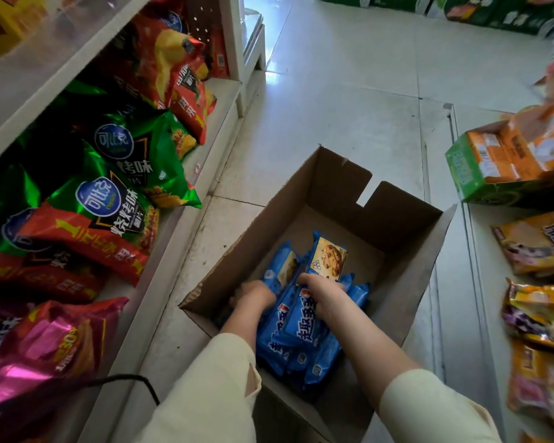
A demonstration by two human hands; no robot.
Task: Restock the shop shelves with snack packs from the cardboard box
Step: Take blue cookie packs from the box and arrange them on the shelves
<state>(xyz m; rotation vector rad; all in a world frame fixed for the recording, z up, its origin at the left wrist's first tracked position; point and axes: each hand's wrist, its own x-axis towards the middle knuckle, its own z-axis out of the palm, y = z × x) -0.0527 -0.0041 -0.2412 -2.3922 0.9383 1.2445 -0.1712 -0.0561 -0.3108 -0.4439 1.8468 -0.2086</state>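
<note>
Collection of the blue cookie packs (301,327) from the cardboard box (406,238) is the step in hand. The box stands open on the floor (349,100), and the packs are bunched upright at its near end.

Left of the box, the chip shelf (205,148) is already crowded with green, red and pink bags, so a free slot should be confirmed before the bundle is lifted.

Inside the box, the left hand (253,294) is pressed against the left face of the bundle. Its fingers are buried between the packs and the box wall; whether they are curled closed or spread cannot be told. The right hand (322,290) is laid over the top of the bundle, with its fingers clamped down on the upper pack edges.

For a sound lift, the packs should be squeezed evenly between both palms, kept upright and raised straight, so that the raised flaps are cleared and no pack slides out of the middle. The grip is best kept moderate, since the contents are judged likely to break.

Right of the box, the opposite shelf (480,251) carries an orange and green carton (493,167) and yellow bags, which are blurred and cut off at the frame edge.

The number of packs in the bundle cannot be counted, and the box floor beneath them is hidden. A dark cable (135,378) near the left sleeve runs out of view.
</note>
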